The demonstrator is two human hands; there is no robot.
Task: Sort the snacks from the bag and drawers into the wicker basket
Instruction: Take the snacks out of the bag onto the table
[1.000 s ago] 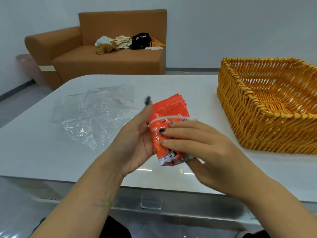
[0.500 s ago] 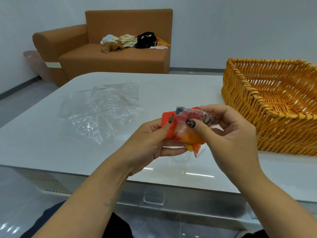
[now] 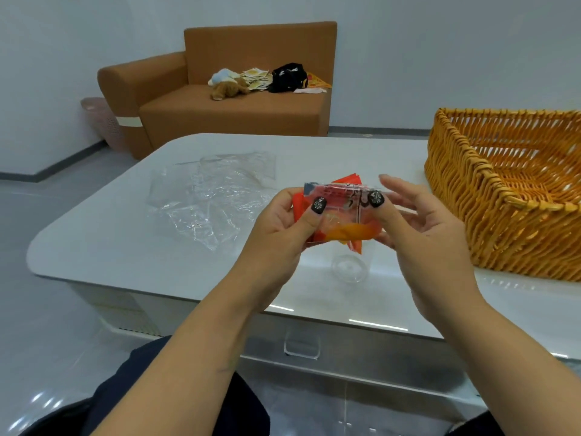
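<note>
One white table (image 3: 125, 247) carries the wicker basket (image 3: 465, 199) at three o'clock and a clear plastic bag (image 3: 207, 199) at ten. Centre, above the table, left hand (image 3: 276, 228) and right hand (image 3: 418, 228) each pinch the orange snack packets (image 3: 342, 215) between them.

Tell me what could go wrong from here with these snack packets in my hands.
Both hands, left hand and right hand, pinch the snack packets only by the thumbs, so one could slip onto the table. The wicker basket sits off to the right, so a toss might miss.
</note>
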